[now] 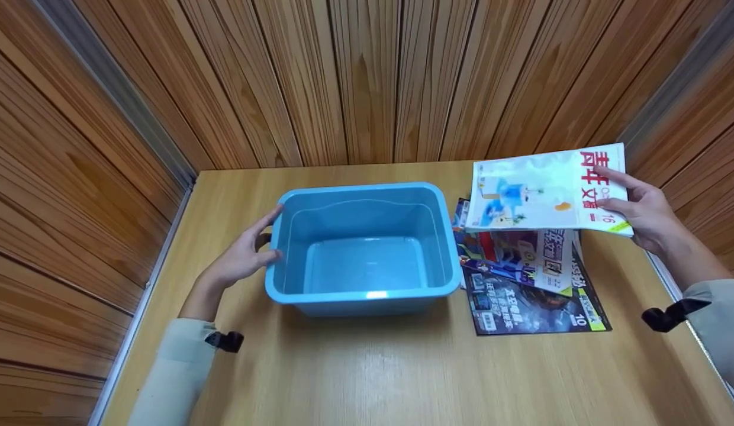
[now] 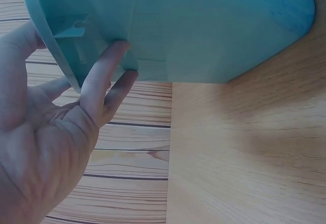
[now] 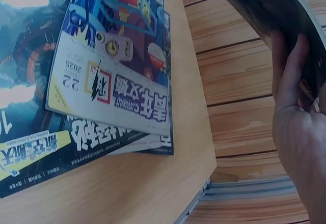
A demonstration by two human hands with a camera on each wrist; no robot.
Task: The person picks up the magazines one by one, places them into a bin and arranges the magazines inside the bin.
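An empty blue plastic bin (image 1: pixel 363 247) stands in the middle of the wooden table (image 1: pixel 402 367). My left hand (image 1: pixel 244 253) rests against the bin's left wall with straight fingers; in the left wrist view the fingers (image 2: pixel 104 76) touch the wall under the bin's rim (image 2: pixel 51 35). My right hand (image 1: pixel 636 207) grips a white magazine (image 1: pixel 538 189) by its right edge and holds it above a pile of magazines (image 1: pixel 530 278) to the right of the bin. In the right wrist view the fingers (image 3: pixel 290 76) curl round the held magazine's edge (image 3: pixel 275 10), with the pile (image 3: pixel 102 76) below.
Wood-panelled walls (image 1: pixel 367 77) close the table in at the back and on both sides. The pile lies near the table's right edge (image 3: pixel 204 147). Bare tabletop runs in front of the bin.
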